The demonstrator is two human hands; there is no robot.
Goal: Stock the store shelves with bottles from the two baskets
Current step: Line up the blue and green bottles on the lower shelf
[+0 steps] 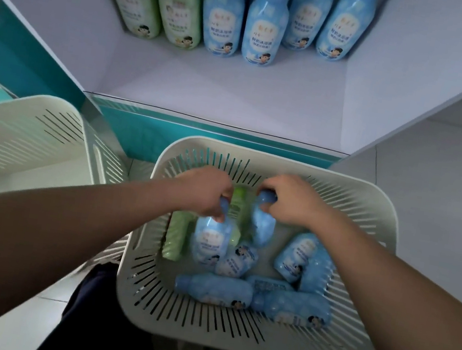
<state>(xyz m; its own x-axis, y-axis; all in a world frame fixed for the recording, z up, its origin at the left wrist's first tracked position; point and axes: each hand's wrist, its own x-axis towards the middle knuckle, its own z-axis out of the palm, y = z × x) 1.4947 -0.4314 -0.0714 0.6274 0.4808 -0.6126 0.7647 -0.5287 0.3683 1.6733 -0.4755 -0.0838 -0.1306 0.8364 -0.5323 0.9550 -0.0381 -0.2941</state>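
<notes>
We note pale blue bottles [212,290] and green bottles [174,239] in a slotted white basket [250,335]; the shelf [226,90] is white, teal-edged.

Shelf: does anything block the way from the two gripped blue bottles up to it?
Nothing visible does. The left hand grips the left blue bottle, the right hand the right blue bottle; both only need lifting over the basket rim and shelf lip.
</notes>
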